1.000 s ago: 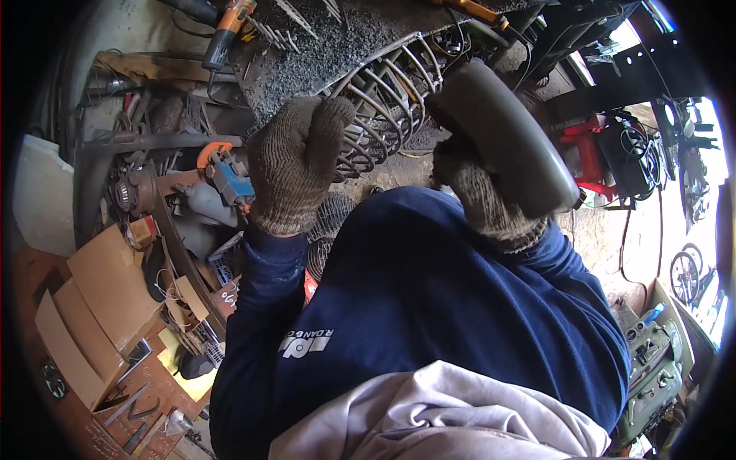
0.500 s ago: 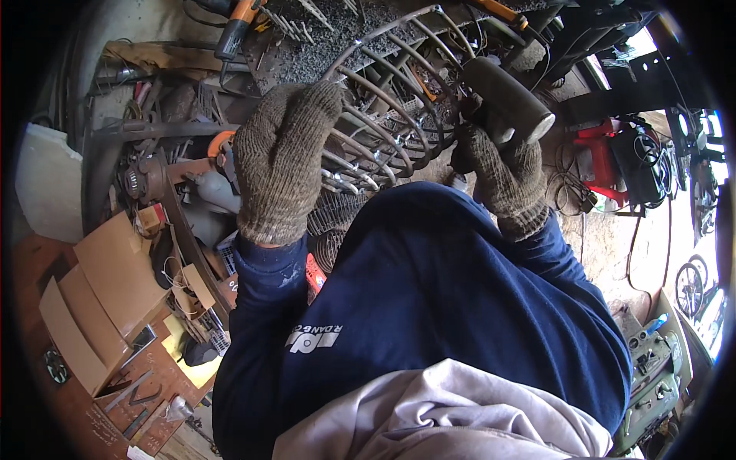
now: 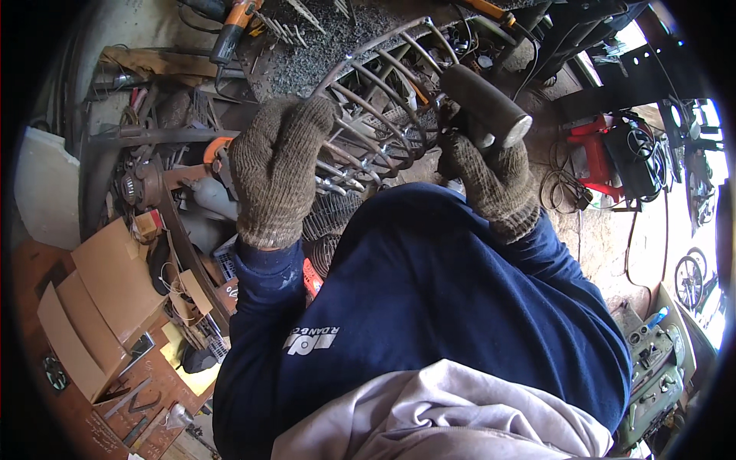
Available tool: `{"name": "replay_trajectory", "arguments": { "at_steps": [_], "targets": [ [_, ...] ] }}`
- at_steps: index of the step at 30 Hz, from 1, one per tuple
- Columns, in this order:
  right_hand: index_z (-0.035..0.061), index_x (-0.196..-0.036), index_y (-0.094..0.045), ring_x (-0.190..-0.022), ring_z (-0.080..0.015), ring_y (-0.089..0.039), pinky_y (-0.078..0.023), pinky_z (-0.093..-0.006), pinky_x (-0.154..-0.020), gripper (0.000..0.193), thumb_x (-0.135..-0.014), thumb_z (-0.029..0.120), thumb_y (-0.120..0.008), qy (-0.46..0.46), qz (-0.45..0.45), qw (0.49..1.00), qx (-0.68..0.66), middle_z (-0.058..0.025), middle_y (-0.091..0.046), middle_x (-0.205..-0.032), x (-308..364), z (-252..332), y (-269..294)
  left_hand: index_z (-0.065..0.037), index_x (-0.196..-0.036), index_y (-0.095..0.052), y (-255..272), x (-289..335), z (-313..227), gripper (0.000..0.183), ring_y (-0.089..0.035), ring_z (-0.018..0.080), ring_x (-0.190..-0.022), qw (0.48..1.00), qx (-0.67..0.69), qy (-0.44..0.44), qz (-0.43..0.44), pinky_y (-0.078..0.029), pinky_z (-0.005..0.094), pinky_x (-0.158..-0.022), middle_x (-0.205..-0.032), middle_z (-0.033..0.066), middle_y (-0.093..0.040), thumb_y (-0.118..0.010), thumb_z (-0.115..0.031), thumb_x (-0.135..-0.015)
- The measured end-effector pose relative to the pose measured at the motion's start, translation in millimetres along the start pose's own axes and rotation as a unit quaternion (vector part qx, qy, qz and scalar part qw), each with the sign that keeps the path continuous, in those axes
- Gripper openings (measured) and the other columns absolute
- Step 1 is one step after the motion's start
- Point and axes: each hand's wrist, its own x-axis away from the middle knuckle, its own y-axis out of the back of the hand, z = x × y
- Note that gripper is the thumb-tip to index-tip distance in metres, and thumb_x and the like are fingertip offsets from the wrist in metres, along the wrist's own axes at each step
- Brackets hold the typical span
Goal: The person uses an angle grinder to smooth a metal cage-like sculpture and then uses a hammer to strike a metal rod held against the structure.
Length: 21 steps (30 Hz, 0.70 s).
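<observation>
A curved frame of welded metal rods point(image 3: 382, 146), shaped like an open basket with a row of bent ribs, is held up in front of me, tilted. My left hand point(image 3: 280, 169), in a thick brown knitted glove, is closed around its left edge. My right hand point(image 3: 494, 172), in a matching glove, grips a heavy hammer by its handle, which is mostly hidden. The hammer's thick cylindrical head point(image 3: 484, 103) hangs just right of the frame's ribs. Whether the right fingers also touch the frame I cannot tell.
Beyond the frame, a bench point(image 3: 287, 75) carries metal shavings, thin rods and an orange-black power tool point(image 3: 230, 34). Cardboard boxes point(image 3: 111, 287) lie on a brown tabletop at left. At right are a red stand point(image 3: 594, 157), cables and a green machine point(image 3: 652, 391).
The rod frame has shifted slightly toward me and to the left. My right hand and the hammer have moved left, and my left hand has moved slightly. Both grips stay closed.
</observation>
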Motion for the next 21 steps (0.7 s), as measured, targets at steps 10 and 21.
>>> {"name": "replay_trajectory", "arguments": {
  "at_steps": [10, 21],
  "targets": [
    [0.0013, -0.132, -0.055, -0.107, -0.0285, -0.069, -0.055, -0.0373, -0.09, 0.053, -0.087, 0.022, -0.076, -0.044, 0.058, 0.99, 0.124, -0.017, -0.07, -0.112, 2.0, 7.1, 1.7, 0.0, -0.092, -0.069, -7.9, 13.7, -11.5, 0.018, -0.063, 0.0167, -0.071, 0.988, 0.077, 0.136, -0.005, -0.049, 0.0313, -0.067, -0.08, 0.0094, -0.069, -0.072, -0.018, -0.091],
    [0.0065, -0.152, -0.036, -0.095, -0.0155, -0.061, -0.053, -0.0308, -0.081, 0.061, -0.099, 0.018, -0.064, 0.14, -0.052, 0.989, -0.016, -0.0124, -0.061, -0.121, -12.8, -14.9, 6.4, -0.001, -0.097, -0.071, -14.5, 24.2, 7.6, 0.016, -0.067, 0.0132, -0.073, 0.944, 0.237, 0.221, -0.064, -0.05, 0.0299, -0.063, -0.085, 0.0071, -0.074, -0.076, -0.014, -0.089]
  ]
}}
